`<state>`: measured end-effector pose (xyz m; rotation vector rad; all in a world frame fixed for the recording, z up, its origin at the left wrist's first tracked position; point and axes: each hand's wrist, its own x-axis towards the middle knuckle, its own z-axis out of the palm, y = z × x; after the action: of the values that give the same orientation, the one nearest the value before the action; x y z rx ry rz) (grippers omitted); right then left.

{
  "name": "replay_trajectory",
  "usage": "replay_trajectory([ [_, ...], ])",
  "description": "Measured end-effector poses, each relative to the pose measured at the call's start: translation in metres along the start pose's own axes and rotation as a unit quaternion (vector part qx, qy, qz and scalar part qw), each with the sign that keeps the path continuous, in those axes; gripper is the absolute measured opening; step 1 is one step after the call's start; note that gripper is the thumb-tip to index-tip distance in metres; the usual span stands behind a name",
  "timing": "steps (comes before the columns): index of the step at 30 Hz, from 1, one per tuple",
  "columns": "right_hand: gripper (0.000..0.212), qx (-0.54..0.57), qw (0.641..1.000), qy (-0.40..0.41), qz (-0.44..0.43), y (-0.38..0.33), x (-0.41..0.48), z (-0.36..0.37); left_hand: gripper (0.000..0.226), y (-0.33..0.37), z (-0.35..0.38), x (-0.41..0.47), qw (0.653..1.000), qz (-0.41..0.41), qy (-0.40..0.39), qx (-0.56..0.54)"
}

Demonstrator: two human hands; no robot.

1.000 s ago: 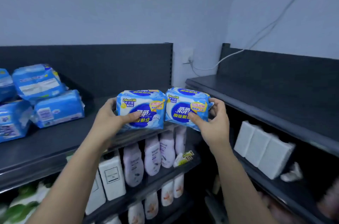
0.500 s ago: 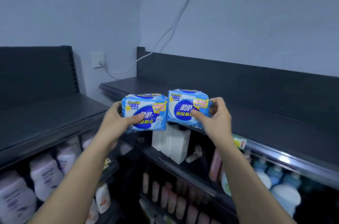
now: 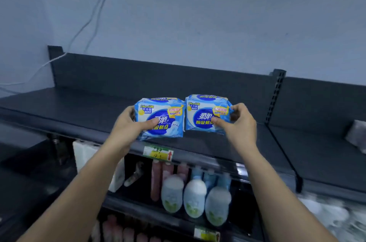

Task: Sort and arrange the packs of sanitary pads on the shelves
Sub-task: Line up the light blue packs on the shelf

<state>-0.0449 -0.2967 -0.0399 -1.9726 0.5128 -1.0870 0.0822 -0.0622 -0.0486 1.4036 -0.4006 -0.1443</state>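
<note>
2 bare forearms (image 3: pixel 83 192) reach up from the bottom of the view. Under them, on the lower shelf (image 3: pixel 138 207), 3 white bottles (image 3: pixel 195 196) with green labels stand in a row. Pink bottles (image 3: pixel 156 178) stand just left of them, and a white box (image 3: pixel 83 154) stands towards that shelf's left end. A yellow and green price label (image 3: pixel 158 151) sits on the front edge of the top shelf (image 3: pixel 79 110), right above the pink bottles.

The left hand (image 3: pixel 128 128) grips the left pack (image 3: pixel 160 118) of sanitary pads by its left end. Its thumb lies across the printed face and its fingers curl behind, so the pack juts out to the right of the hand. The right hand (image 3: pixel 239 124) pinches the right pack (image 3: pixel 206 113) at its right end, thumb on the face, and the pack reaches left from the grip. The 2 blue packs stand side by side, inner edges touching, faces towards the camera, over the top shelf's front edge near its middle. I cannot tell whether their bottoms rest on the shelf.

Behind them rises the dark back panel (image 3: pixel 158 79), with a slotted post (image 3: pixel 276 95) to the right. A blurred grey object (image 3: pixel 356 134) lies past that post. A cable (image 3: pixel 89 23) runs down the wall (image 3: pixel 198 23) towards the shelf's back left corner.
</note>
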Motion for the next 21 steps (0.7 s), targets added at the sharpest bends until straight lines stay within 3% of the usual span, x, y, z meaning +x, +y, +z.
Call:
replay_trajectory([
  [11,0.04,-0.087,0.988,0.109,0.068,0.087,0.067,-0.108,0.058,-0.022,0.168,0.074,0.987,-0.027,-0.155,-0.018],
  [18,0.036,-0.121,0.972,0.163,0.117,0.149,0.118,-0.171,0.089,-0.031,0.272,0.115,0.962,-0.058,-0.266,-0.013],
  [21,0.035,-0.134,0.964,0.185,0.133,0.171,0.133,-0.195,0.085,-0.039,0.308,0.128,0.954,-0.064,-0.293,-0.003],
])
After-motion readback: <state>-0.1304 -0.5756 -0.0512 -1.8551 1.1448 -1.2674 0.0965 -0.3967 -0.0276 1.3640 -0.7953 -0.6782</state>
